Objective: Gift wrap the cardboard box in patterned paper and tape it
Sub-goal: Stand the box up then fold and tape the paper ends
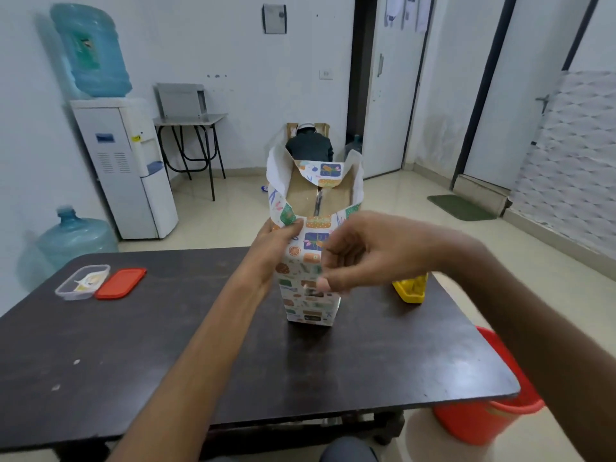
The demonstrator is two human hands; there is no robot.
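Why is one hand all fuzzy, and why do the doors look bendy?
Head view: the right hand is smeared by motion blur, the left hand gripping the wrapped box looks sharper; head view: the wide lens makes the door frame lean, and glare sits on the dark table.

White painted walls (233,45). Floor (383,201) of pale glossy tiles. Dark bench (166,345) near. Far left: white water dispenser (123,168) carrying a blue bottle (90,51), with a second bottle (75,238) on the floor beside it. Small metal-legged table (190,120) against the far wall. Green mat (461,208) far right. Orange bucket (486,418) on the floor, near right.
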